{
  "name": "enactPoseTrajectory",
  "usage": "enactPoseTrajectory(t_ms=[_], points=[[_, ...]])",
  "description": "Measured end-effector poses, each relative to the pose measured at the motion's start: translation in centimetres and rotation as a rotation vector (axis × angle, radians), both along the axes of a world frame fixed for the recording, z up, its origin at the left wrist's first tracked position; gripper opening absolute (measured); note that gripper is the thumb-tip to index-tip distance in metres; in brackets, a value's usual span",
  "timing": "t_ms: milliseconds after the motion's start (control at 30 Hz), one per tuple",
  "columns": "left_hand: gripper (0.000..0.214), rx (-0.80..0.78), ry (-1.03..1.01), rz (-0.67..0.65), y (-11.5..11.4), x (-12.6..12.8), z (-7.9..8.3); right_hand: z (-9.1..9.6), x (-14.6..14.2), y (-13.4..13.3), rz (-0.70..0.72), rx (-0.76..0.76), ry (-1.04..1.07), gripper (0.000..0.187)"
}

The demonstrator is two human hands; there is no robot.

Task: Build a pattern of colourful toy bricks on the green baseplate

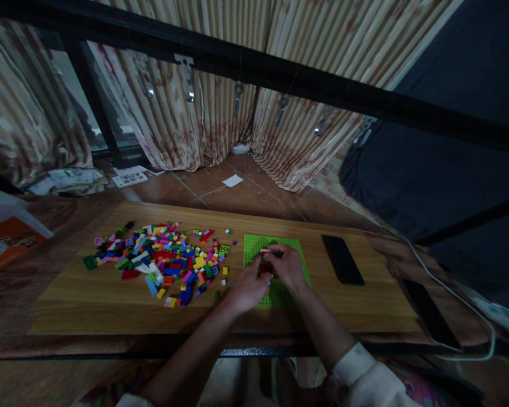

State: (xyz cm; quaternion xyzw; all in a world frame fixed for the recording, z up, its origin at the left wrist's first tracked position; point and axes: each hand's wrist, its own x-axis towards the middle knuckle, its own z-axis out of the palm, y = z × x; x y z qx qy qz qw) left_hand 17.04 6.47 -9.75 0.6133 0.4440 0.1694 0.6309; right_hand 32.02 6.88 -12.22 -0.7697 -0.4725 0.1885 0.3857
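Note:
My left hand (251,287) and my right hand (287,265) meet over a bright green studded baseplate (252,243). Between them is a small build of dark red toy bricks (264,267), mostly covered by my fingers. My left hand's fingers close against the near left side of this build. At the top of it, my right thumb and forefinger pinch together by a small white toy brick (263,250). Whether the build is fixed to the baseplate is hidden. Left of the baseplate, a wide heap of loose, many-coloured toy bricks (169,254) lies spread out.
All this lies on a low wooden table (123,311). A black phone (343,260) rests right of the baseplate; another dark phone-like slab (430,314) lies further right beside a white cable (462,299). A plastic tub (8,232) stands at left. A dark rail (254,53) crosses above.

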Motion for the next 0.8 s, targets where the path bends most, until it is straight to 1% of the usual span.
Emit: enactPoseTrajectory(t_ms=[133, 267, 333, 433, 533, 600, 700, 800], points=[[0.058, -0.066, 0.010, 0.077, 0.1, 0.0, -0.2, 0.4, -0.2, 0.0, -0.001, 0.035, 0.055, 0.018], [0.056, -0.078, -0.056, 0.178, 0.6, -0.4, 0.0, 1.1, 0.2, -0.8, -0.069, 0.124, 0.111, 0.028], [0.049, -0.078, -0.116, 0.217, 0.9, -0.8, 0.1, 1.5, 0.5, -1.8, -0.118, 0.169, 0.128, 0.034], [0.031, -0.035, -0.154, 0.255, 1.3, -1.2, -0.1, 2.1, 0.8, -3.4, -0.162, 0.244, 0.192, 0.037], [0.016, 0.051, -0.154, 0.269, 1.5, -1.3, -0.4, 2.8, 0.6, -5.0, -0.116, 0.291, 0.244, 0.033], [0.012, 0.093, -0.159, 0.262, 1.5, -1.3, -0.6, 3.3, 0.5, -5.7, -0.067, 0.285, 0.232, 0.031], [0.013, 0.111, -0.198, 0.243, 1.6, -1.2, -0.6, 4.0, 0.8, -6.4, 0.001, 0.248, 0.206, 0.028], [0.017, 0.085, -0.216, 0.254, 1.7, -1.2, -0.8, 4.1, 1.7, -6.7, 0.079, 0.198, 0.189, 0.027]])
